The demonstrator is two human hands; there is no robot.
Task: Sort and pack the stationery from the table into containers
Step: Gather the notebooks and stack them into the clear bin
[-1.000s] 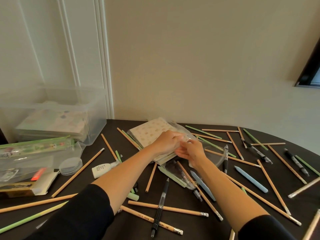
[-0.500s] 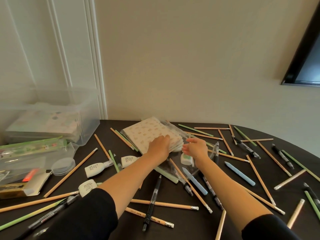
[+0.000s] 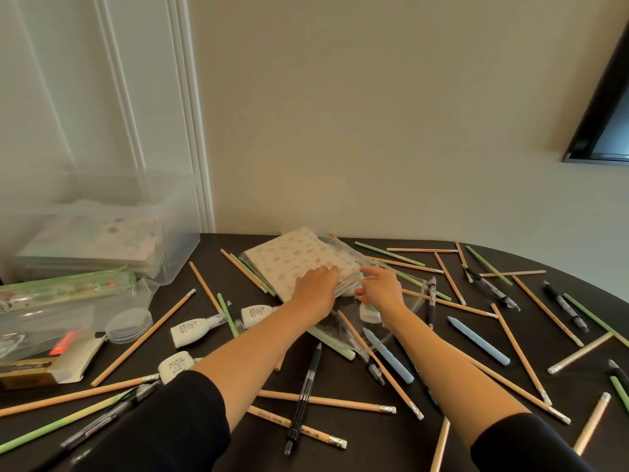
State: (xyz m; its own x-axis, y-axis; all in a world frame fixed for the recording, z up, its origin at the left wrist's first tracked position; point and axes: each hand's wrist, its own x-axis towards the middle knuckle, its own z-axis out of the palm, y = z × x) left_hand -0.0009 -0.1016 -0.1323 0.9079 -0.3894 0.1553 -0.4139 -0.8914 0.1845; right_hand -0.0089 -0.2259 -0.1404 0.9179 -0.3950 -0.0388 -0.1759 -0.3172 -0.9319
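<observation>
Hazard: left hand (image 3: 315,289) lies flat-fingered on the cream patterned notebook stack (image 3: 292,260), right hand (image 3: 383,289) loosely open and empty beside it; the slippery clear plastic wrapper (image 3: 340,245) may let the stack slide.

left hand (image 3: 315,288) flat on patterned notebook stack (image 3: 289,258); right hand (image 3: 383,290) just beside its edge; pencils (image 3: 340,403) scattered across dark table (image 3: 476,338).

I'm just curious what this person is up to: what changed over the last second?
Both hands had pinched the clear bag together; they let go and parted. The left hand now lies flat on the patterned notebooks, the right hand open beside them. The scattered pencils stayed put.
</observation>
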